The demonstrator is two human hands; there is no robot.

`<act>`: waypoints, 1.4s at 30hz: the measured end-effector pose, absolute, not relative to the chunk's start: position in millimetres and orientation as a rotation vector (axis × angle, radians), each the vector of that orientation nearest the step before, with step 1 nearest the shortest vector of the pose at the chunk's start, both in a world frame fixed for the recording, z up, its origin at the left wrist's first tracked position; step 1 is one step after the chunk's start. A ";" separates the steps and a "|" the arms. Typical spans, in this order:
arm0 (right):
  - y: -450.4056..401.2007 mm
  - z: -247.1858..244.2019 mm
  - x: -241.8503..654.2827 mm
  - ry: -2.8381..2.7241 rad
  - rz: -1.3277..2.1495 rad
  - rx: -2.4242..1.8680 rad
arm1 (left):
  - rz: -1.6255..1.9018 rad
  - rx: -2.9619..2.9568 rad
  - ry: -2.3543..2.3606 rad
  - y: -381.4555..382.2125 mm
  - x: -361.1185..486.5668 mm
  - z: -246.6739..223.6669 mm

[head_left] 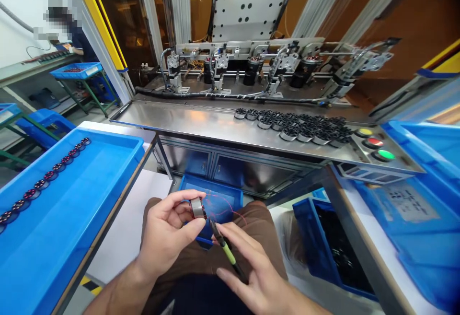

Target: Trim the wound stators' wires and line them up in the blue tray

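Observation:
My left hand (167, 228) pinches a small motor stator (197, 208), a grey ring with dark ends and reddish windings, between thumb and fingers. In my right hand (251, 262) lies a pair of cutting pliers (226, 250) with dark jaws and green-and-black handles. The jaw tips point up at the stator's lower right side, close to it; whether they touch I cannot tell. Thin red wire (232, 207) trails to the right of the stator. Below both hands, a blue bin (235, 194) stands between my knees with wire scraps in it.
Several black-and-grey stators (302, 125) stand on the metal ledge (179, 118) ahead, beside coloured push buttons (374, 142). A winding machine (251, 65) rises behind. At left, a blue tray (89, 185) holds a row of wound stators. Another blue bin (309, 228) sits low right. A person (77, 37) works far left.

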State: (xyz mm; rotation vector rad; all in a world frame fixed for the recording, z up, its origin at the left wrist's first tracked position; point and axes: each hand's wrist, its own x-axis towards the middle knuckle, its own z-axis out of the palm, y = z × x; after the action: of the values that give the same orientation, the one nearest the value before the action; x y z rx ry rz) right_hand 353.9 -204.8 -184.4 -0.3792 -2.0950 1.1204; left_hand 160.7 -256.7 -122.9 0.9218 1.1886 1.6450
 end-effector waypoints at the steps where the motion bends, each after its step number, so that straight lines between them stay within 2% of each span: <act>1: -204.7 -184.2 353.3 -2.092 1.124 -0.373 | 1.650 0.925 1.190 -256.9 160.9 -122.4; 10: -202.2 -180.7 353.7 -2.080 1.125 -0.380 | 1.619 0.918 1.200 -254.9 162.6 -123.2; 22: -205.8 -193.5 360.2 -2.168 0.907 -0.489 | 1.634 0.920 1.196 -259.7 159.9 -128.8; 29: -205.2 -180.4 350.8 -2.101 1.075 -0.415 | 1.703 1.001 1.194 -262.4 159.0 -129.2; 42: -197.1 -175.0 344.1 -2.123 1.103 -0.325 | 1.695 1.148 1.280 -266.7 158.7 -129.8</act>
State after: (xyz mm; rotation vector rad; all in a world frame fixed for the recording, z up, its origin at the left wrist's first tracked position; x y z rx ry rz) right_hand 344.1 -197.1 -175.0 -0.3253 -2.1228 1.1027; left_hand 158.7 -266.7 -129.8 1.1480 1.2798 1.6949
